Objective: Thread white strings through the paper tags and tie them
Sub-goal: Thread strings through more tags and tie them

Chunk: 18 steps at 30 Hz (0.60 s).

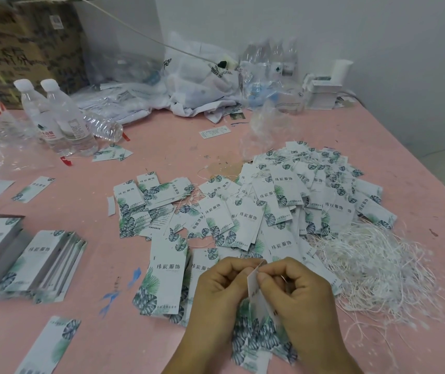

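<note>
Both hands meet low over the pink bench (162, 147). The left hand (221, 290) and the right hand (299, 292) have their fingers curled and together pinch the top edge of one paper tag (258, 298), held upright between them. Whether a string is already in it cannot be told. A loose heap of tags (297, 201) spreads just beyond the hands, and a tangle of white strings (372, 265) lies to the right. Stacked tags (43, 263) sit at the left, water bottles (62, 117) farther back.
</note>
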Each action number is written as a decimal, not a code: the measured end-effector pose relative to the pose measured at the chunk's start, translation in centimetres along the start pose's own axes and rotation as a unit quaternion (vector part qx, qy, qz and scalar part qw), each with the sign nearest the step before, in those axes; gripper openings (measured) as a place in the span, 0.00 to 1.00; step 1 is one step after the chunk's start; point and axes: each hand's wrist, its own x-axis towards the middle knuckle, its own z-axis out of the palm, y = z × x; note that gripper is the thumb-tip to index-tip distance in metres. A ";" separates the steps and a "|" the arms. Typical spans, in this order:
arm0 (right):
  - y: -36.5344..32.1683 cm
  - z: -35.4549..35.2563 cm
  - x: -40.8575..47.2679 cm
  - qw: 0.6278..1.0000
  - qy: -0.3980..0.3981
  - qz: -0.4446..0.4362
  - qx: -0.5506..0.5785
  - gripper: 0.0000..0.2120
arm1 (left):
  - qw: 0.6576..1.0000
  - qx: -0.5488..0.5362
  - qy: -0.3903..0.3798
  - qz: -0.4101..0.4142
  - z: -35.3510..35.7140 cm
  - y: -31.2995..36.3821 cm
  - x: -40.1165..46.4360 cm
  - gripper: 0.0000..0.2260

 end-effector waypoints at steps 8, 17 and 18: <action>0.7 -3.0 1.4 0.968 -0.011 0.108 0.226 0.09 | 0.997 -0.014 0.071 0.020 -0.2 -0.2 0.2 0.09; 1.0 -4.3 2.8 0.903 -0.067 0.213 0.367 0.09 | 0.971 -0.222 0.082 0.014 -0.8 1.2 1.2 0.11; 0.9 -4.3 2.8 0.901 -0.068 0.221 0.366 0.09 | 0.965 -0.246 0.086 0.003 -0.9 1.4 1.3 0.10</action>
